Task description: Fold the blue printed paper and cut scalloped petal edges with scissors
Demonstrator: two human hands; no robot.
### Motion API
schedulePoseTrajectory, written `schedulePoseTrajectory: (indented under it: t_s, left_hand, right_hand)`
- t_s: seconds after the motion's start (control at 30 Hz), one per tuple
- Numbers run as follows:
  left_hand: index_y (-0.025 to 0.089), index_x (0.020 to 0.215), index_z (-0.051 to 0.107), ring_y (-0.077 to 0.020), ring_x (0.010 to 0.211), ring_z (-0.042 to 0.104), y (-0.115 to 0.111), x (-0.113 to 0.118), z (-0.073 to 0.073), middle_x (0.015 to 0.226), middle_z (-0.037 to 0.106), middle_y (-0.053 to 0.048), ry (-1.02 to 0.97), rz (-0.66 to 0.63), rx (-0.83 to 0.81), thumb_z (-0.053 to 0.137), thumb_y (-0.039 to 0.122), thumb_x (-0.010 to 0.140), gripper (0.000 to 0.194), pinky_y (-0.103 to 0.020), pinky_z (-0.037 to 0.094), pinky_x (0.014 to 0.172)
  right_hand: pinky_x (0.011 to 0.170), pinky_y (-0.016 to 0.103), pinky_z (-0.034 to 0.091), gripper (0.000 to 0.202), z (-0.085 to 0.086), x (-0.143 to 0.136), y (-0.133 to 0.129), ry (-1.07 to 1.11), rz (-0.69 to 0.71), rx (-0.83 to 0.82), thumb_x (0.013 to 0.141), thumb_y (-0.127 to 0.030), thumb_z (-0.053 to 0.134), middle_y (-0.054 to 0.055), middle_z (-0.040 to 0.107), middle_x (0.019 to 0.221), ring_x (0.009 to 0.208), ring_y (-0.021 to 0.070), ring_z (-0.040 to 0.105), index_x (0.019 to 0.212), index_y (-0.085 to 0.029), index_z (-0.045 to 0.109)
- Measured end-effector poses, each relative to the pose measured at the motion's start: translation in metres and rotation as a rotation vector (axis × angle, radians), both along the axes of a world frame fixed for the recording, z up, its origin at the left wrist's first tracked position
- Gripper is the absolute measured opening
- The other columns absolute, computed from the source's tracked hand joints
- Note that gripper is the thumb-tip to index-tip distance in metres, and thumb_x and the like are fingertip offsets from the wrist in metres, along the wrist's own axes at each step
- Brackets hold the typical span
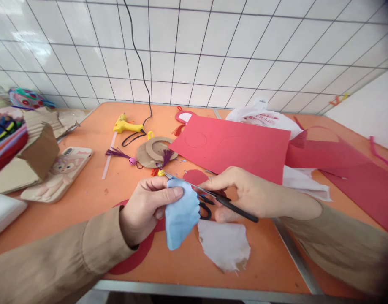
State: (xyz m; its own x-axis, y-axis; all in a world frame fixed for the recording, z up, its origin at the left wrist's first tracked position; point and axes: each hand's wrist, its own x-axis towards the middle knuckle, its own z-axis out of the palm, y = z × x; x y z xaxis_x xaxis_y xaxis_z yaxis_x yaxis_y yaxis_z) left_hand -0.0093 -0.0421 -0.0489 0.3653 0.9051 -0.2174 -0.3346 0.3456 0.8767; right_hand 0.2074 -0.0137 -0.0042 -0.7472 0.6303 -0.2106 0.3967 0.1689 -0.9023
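Note:
My left hand (149,202) pinches a light blue piece of cloth (181,215) at its upper left edge, and the cloth hangs down with a jagged right edge. My right hand (234,192) is closed round black-handled scissors (236,208); their blades point left and lie across the top of the cloth. Behind the cloth, partly hidden, a second black handle loop (205,210) shows. A white cloth scrap (225,245) with frayed edges lies on the table just below my right hand. Red round paper (133,257) lies partly under my left wrist.
On the orange table (168,270) are a yellow glue gun (127,125) with a cord, a cardboard ring (146,152) with purple tassels, and a phone (59,173). Large red sheets (238,147) and a white plastic bag (266,118) lie right. Cardboard (43,152) stands left.

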Motion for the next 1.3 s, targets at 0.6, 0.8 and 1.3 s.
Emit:
schedulePoseTrajectory:
  t_s: [0.6,0.8,1.3]
  left_hand:
    - [0.015,0.051,0.064,-0.0018,0.034,0.022,0.0011,-0.0010,0.0051,0.037,0.037,0.008,-0.018,-0.076,-0.047,0.086,0.035,0.058,0.030,-0.022,0.009,0.036]
    - [0.016,0.046,0.060,-0.0019,0.032,0.022,0.0014,-0.0006,0.0048,0.035,0.035,0.008,-0.033,-0.077,-0.048,0.085,0.035,0.060,0.034,-0.023,0.008,0.035]
    - [0.016,0.056,0.074,-0.0012,0.031,0.026,0.0030,-0.0018,0.0018,0.038,0.050,0.004,-0.039,-0.162,-0.043,0.081,0.031,0.065,0.019,-0.019,0.011,0.032]
  right_hand:
    - [0.052,0.022,0.040,0.028,0.0060,0.0024,0.0041,-0.035,0.060,-0.111,0.066,-0.029,0.077,-0.003,0.059,0.062,0.058,0.0102,0.050,0.087,-0.013,0.070]
    - [0.055,0.023,0.041,0.031,0.0069,0.0014,0.0033,-0.044,0.071,-0.078,0.066,-0.034,0.079,-0.001,0.060,0.070,0.062,0.0111,0.049,0.084,-0.013,0.067]
    - [0.054,0.025,0.038,0.037,0.0081,0.0018,0.0035,-0.149,0.062,-0.066,0.066,-0.042,0.079,-0.004,0.051,0.059,0.057,0.0111,0.046,0.086,-0.012,0.070]
